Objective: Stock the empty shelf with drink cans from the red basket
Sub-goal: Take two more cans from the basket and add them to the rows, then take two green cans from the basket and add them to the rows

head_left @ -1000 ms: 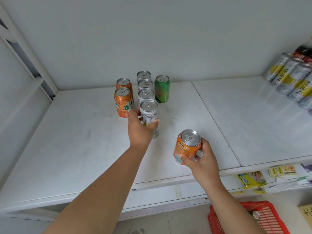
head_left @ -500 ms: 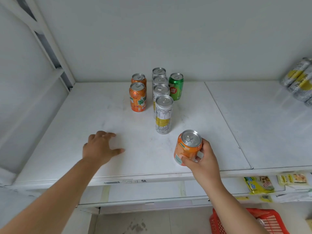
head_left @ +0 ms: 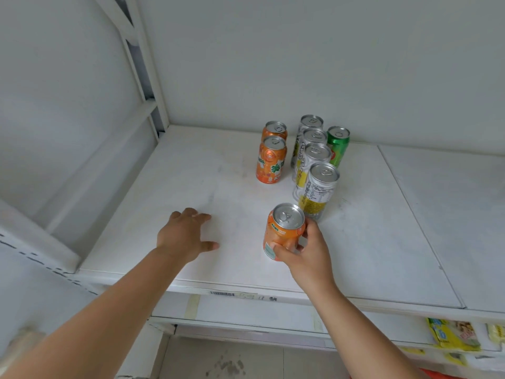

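White shelf (head_left: 164, 187), left to right: left hand (head_left: 182, 236) is hovering low over the board, fingers spread and loosely bent, gripping nothing; can't tell if fingertips are touching it. Right hand (head_left: 306, 253) is wrapping thumb and fingers around an orange can (head_left: 284, 231), holding it near the front edge. Behind it, two orange cans (head_left: 272, 160), four silver-yellow cans (head_left: 314, 170) in a row and a green can (head_left: 338, 146) are standing upright.

Glossy metal cans (head_left: 284, 231) with bright brushed lids — on a matt white shelf (head_left: 169, 192), faintly scuffed and smudged.
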